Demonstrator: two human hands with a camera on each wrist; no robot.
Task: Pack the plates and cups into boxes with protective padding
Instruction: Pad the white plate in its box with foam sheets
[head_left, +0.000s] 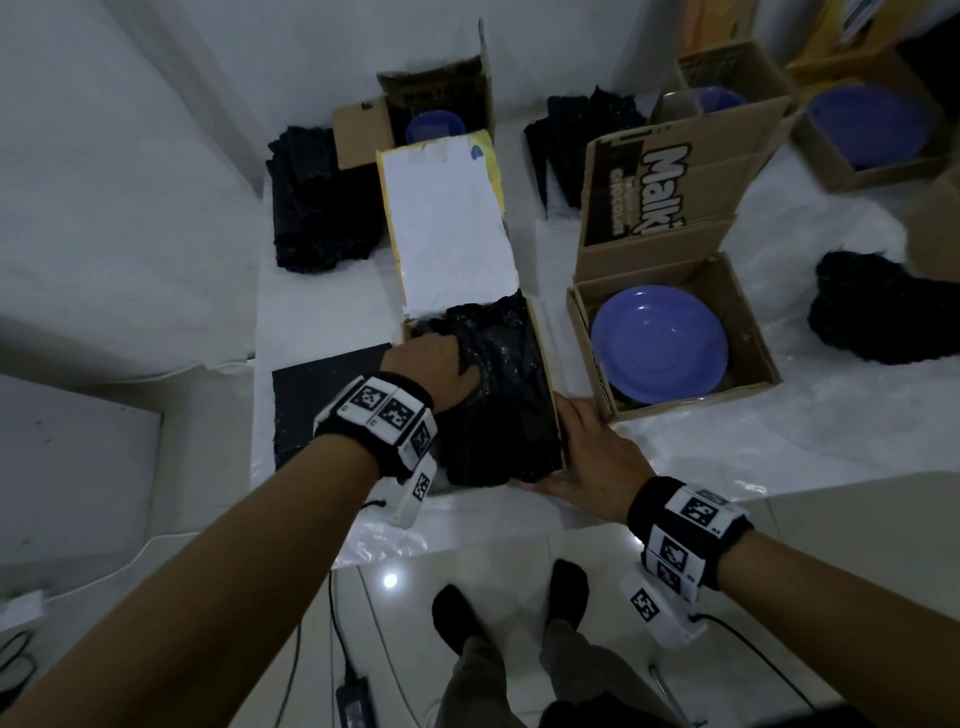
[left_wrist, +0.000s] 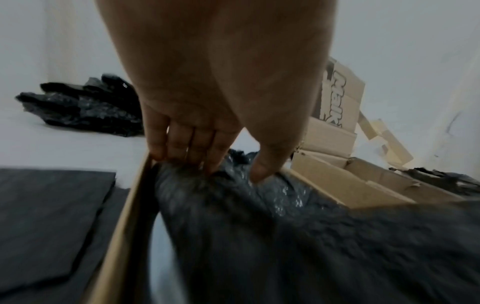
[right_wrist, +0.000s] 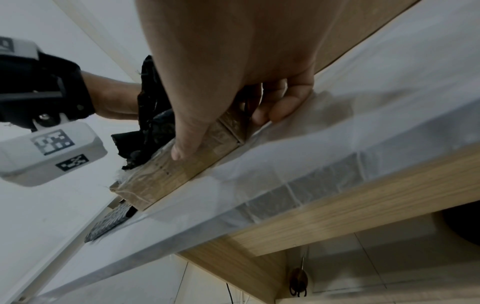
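Observation:
A long cardboard box (head_left: 546, 364) lies in front of me, its white-lined lid (head_left: 447, 223) folded back. Black bubble wrap (head_left: 504, 410) fills it. My left hand (head_left: 436, 364) presses into the wrap at the box's far left, fingers (left_wrist: 182, 148) and thumb pushing down beside the left wall (left_wrist: 130, 205). My right hand (head_left: 592, 452) holds the box's near right corner, thumb on the front wall (right_wrist: 168, 176), fingers (right_wrist: 280, 109) curled round the side. A blue plate (head_left: 660, 345) lies in the open box (head_left: 753, 338) to the right.
A black foam sheet (head_left: 322, 405) lies left of the box. Piles of black wrap (head_left: 322, 208) (head_left: 878, 312) sit on the plastic-covered table (right_wrist: 311, 185). More boxes with blue dishes (head_left: 434, 127) (head_left: 872, 124) stand at the back. Cables run across the floor by my feet.

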